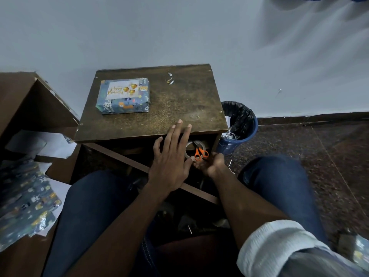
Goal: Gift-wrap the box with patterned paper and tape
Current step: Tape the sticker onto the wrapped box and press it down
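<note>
The box [123, 96], wrapped in blue patterned paper with a "Happy Birthday" card on top, lies at the back left of the small wooden table [179, 100]. My left hand [171, 156] hovers palm down with straight fingers over the table's front edge, holding nothing. My right hand [212, 163] is lower, at the shelf under the tabletop, with its fingers curled. Its fingertips are right beside the handles of the orange scissors [201, 153], which lie across a roll of clear tape [196, 145] on that shelf. Whether the fingers grip the scissors is hidden.
A blue bin [239, 126] with a black liner and paper scraps stands right of the table. Loose sheets of patterned paper [26, 200] lie on the floor at left beside brown cardboard [30, 96]. A small paper scrap [169, 78] sits at the table's back. My knees flank the shelf.
</note>
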A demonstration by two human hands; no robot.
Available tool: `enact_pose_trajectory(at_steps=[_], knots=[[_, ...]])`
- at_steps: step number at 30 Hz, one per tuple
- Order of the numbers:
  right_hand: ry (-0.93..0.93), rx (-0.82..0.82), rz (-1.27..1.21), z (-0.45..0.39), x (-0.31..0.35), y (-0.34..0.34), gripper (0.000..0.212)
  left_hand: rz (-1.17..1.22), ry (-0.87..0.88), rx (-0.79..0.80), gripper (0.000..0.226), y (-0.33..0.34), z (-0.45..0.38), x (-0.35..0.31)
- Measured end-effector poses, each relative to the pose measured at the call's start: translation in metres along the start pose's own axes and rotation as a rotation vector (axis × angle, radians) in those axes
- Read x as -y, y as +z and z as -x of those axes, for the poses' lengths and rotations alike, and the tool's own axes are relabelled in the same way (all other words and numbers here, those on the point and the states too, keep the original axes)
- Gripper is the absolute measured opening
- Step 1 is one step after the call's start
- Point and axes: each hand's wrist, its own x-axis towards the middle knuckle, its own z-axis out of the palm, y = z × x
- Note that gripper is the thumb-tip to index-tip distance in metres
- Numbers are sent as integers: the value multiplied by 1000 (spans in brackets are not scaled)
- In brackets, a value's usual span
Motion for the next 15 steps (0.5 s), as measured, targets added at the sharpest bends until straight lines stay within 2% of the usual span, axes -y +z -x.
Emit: enact_pose_trajectory(at_steps=[8, 15], knots=[[76, 184, -218, -1, 7, 1, 64, 17, 6, -22, 77, 4, -1, 1], [100, 132, -147, 4, 9, 4, 79, 12, 1, -20, 79, 8, -2, 2]])
